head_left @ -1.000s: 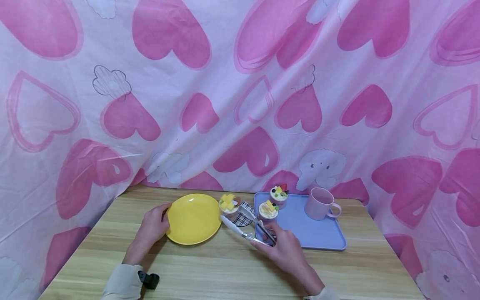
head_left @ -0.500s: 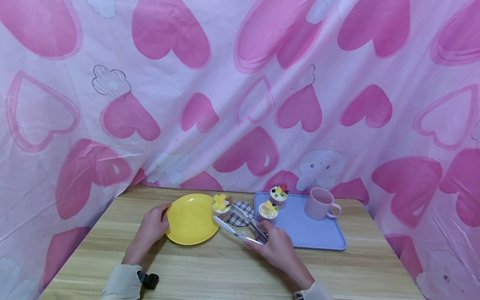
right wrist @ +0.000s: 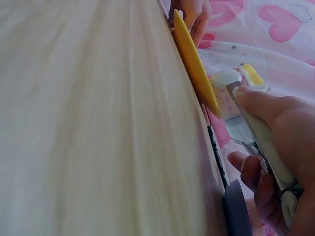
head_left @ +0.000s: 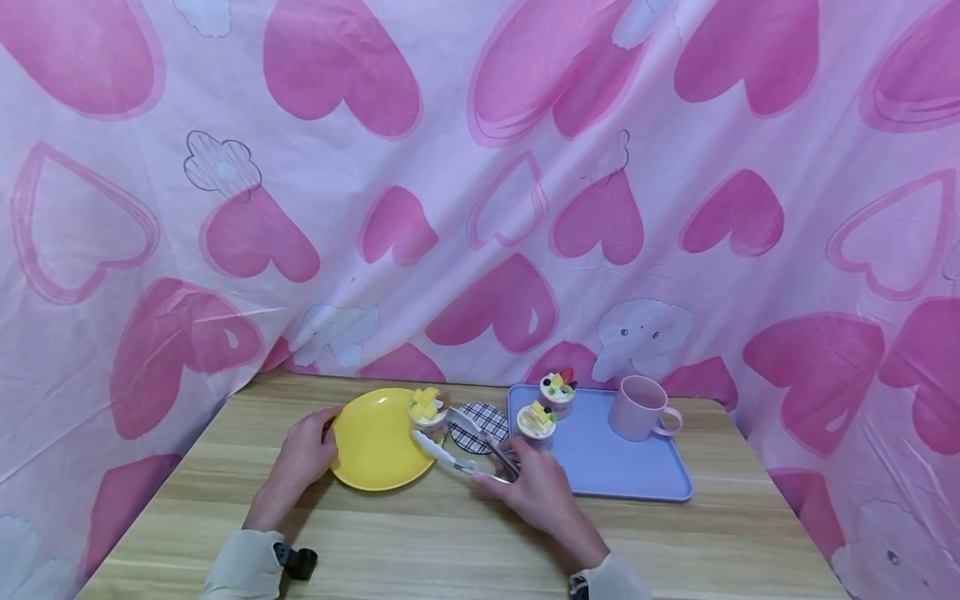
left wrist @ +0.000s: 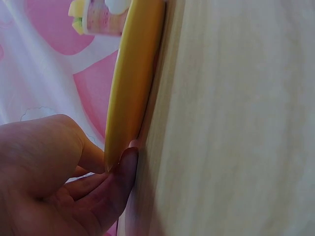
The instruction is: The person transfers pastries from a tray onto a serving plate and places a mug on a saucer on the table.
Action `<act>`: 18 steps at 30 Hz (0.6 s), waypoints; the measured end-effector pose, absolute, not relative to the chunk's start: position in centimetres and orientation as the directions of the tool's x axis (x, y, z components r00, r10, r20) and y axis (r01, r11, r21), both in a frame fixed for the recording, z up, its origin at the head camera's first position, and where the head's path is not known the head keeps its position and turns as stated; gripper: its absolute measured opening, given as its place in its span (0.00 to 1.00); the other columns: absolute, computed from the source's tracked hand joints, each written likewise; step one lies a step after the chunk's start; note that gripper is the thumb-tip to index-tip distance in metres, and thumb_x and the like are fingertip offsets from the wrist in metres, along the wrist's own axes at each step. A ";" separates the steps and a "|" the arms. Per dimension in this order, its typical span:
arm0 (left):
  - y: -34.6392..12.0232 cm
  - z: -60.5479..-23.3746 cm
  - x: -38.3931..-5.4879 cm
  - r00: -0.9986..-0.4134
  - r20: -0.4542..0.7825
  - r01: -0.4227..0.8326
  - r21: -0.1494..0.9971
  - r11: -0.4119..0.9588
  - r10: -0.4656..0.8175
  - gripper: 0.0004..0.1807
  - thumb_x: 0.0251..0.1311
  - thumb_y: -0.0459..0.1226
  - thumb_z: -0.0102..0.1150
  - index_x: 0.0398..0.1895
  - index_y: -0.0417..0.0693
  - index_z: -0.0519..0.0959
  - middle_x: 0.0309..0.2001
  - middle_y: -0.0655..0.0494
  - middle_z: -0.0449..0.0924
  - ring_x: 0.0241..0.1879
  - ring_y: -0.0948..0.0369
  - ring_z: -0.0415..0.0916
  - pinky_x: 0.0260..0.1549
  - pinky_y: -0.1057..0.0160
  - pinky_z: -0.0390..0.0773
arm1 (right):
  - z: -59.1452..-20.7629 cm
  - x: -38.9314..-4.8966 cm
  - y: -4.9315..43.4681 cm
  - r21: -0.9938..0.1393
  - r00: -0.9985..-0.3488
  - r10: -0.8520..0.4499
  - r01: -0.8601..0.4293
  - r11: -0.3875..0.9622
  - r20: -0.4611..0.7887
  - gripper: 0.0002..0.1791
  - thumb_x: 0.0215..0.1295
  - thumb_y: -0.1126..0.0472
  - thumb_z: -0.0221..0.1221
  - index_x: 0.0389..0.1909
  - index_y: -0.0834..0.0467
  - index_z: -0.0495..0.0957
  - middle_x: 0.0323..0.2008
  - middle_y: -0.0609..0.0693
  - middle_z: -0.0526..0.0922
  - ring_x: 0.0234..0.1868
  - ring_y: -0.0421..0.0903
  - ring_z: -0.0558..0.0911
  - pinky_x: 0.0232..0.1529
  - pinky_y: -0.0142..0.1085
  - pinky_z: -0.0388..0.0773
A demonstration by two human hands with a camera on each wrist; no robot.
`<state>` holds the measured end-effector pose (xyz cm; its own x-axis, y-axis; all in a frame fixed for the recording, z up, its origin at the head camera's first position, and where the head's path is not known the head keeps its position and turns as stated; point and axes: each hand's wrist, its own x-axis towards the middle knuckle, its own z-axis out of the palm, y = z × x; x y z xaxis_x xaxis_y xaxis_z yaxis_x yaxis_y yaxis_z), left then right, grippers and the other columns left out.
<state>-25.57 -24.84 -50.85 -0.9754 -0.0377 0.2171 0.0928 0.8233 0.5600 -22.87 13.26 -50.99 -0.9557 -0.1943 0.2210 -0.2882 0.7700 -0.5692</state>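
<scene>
My left hand (head_left: 306,450) pinches the left rim of a yellow plate (head_left: 375,446), thumb above and fingers beneath, as the left wrist view shows. With my right hand (head_left: 542,487) I grip a pair of tongs (head_left: 480,437) with white tips. Between those tips is a dessert cup (head_left: 427,414) topped with yellow fruit pieces, over the plate's right side. In the right wrist view the cup (right wrist: 227,104) is upright at the plate's edge (right wrist: 197,69). My thumb lies along one arm of the tongs, with the fingers curled on the other side.
Right of the plate lies a round checked coaster (head_left: 477,425). A blue tray (head_left: 622,467) holds two more fruit-topped dessert cups, one in front (head_left: 536,422) and one behind (head_left: 557,390), and a pink mug (head_left: 637,408). A pink heart-print cloth (head_left: 480,208) hangs behind the wooden table (head_left: 420,542).
My right hand has moved left with the tongs, carrying the dessert cup from above the coaster's left side to over the plate. More of the coaster shows. The left hand stays still.
</scene>
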 end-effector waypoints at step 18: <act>-24.7 -50.6 -25.5 -0.985 0.164 0.045 0.570 0.821 -0.060 0.24 0.67 0.29 0.50 0.67 0.33 0.71 0.62 0.34 0.77 0.60 0.39 0.76 0.60 0.38 0.76 | -51.5 -24.1 11.0 -0.541 -0.944 -0.216 -0.320 0.778 0.248 0.34 0.46 0.26 0.68 0.46 0.46 0.78 0.28 0.36 0.83 0.24 0.33 0.73 0.23 0.27 0.69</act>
<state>-25.50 -24.67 -50.64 -0.9847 -0.0596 0.1639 0.0452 0.8207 0.5696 -24.07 11.03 -51.52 -0.9442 -0.2165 0.2482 -0.3205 0.7775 -0.5411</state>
